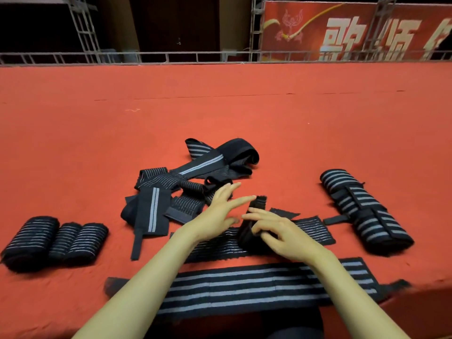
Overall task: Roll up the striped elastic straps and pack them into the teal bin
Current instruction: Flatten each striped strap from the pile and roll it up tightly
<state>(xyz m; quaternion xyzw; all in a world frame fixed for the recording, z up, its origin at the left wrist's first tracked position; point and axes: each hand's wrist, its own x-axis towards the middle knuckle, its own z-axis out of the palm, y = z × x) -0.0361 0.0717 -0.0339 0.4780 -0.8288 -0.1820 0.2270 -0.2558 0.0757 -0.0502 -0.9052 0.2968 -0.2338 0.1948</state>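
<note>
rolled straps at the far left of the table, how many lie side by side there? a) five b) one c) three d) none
c: three rolled straps lie side by side on the red table cloth at the far left, apart from the loose pile of unrolled straps in the middle.
</note>
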